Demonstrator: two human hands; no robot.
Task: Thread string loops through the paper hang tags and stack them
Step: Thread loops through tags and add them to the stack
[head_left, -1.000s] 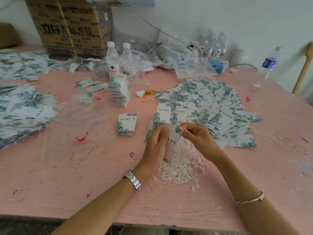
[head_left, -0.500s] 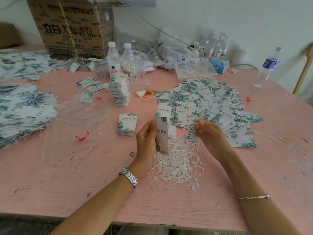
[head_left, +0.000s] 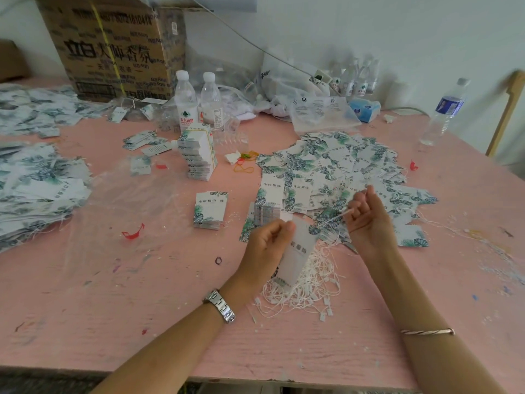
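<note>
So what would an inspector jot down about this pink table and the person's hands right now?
Surface: pink table, scuffed and paint-flecked.
Job's things: hang tag held up; string pile beneath it; loose tags spread behind; small stack left of them; taller stack further back.
Clutter: water bottles, rubber bands, red scrap, clear plastic sheet, tissue pack.
Hands: left hand pinches the hang tag; right hand pinches a string loop.
Cables: grey cable slanting down the wall.
Surroundings: cardboard box, white wall.
</note>
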